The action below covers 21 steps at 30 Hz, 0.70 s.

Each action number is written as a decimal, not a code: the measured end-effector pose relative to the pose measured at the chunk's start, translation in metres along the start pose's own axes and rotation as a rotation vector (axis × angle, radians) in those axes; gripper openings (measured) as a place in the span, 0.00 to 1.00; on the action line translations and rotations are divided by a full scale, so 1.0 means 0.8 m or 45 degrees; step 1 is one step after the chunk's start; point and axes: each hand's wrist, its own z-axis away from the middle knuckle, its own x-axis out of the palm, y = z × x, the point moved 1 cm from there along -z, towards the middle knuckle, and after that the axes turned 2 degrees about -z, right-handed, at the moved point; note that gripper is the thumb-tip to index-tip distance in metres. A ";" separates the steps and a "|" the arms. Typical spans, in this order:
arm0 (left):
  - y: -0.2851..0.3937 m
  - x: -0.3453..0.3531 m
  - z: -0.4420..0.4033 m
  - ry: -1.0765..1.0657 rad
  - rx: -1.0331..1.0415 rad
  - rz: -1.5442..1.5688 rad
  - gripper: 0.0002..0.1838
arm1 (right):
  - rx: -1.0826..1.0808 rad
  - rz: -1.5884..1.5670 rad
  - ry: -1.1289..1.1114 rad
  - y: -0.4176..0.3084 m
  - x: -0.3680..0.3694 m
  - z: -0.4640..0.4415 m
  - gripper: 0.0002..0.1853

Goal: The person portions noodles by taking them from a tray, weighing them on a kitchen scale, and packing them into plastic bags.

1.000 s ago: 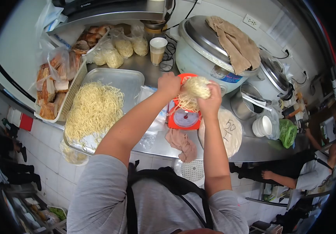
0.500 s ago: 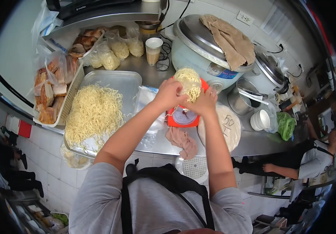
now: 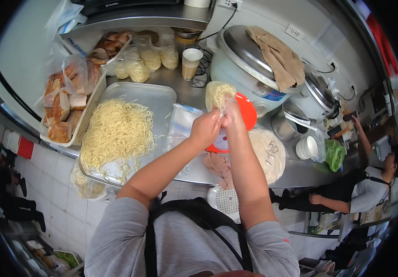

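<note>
Both of my hands are closed on the gathered neck of a clear plastic bag of yellow noodles (image 3: pixel 219 94), held up beside the red kitchen scale (image 3: pixel 246 110). My left hand (image 3: pixel 206 128) pinches the plastic from the left. My right hand (image 3: pixel 232 115) grips it from the right, in front of the scale's pan. To the left, a heap of loose noodles (image 3: pixel 116 134) lies on a metal tray (image 3: pixel 165 94). A stack of clear plastic bags (image 3: pixel 184 121) lies between the tray and the scale. The fingertips partly hide one another.
Filled noodle bags (image 3: pixel 138 69) and a paper cup (image 3: pixel 191 63) stand behind the tray. A basket of meat (image 3: pixel 60 115) is at left. A large rice cooker (image 3: pixel 250 60), metal pot (image 3: pixel 286 121) and pink cloth (image 3: pixel 218 167) are around the scale. Another person (image 3: pixel 351 189) stands at right.
The bag of noodles has come off the scale's pan to the left. My hands have drawn together at its neck, gathering the plastic. The view has shifted slightly.
</note>
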 end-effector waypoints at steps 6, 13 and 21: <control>0.014 -0.096 0.023 0.167 -0.229 0.187 0.11 | 0.038 0.184 -0.114 0.116 0.071 -0.067 0.12; -0.082 -0.239 0.035 0.538 -1.187 1.030 0.12 | 0.603 0.530 -0.399 0.208 0.183 -0.001 0.15; -0.131 -0.293 0.036 0.387 -1.358 1.149 0.12 | -0.073 1.646 -0.618 0.109 0.253 0.075 0.28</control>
